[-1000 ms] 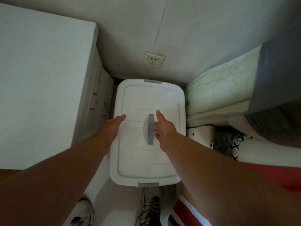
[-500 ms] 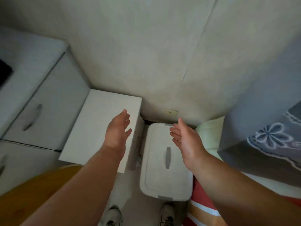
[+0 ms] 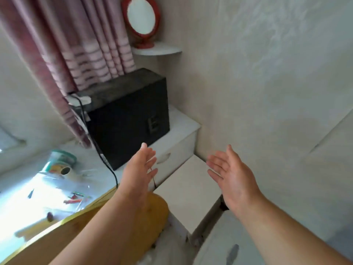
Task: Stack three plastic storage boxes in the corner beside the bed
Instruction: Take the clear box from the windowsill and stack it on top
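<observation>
both hands hang empty in mid-air, palms turned toward each other, fingers spread: the left hand above the yellow chair back, the right hand above a low white cabinet. the white storage box, its grey lid handle blurred, sits at the bottom edge against the wall, just beside that cabinet and below the right wrist. farther back a black speaker box stands on a white desk, a red mirror on a small shelf above.

Soft daylight, glare lower left, motion blur
</observation>
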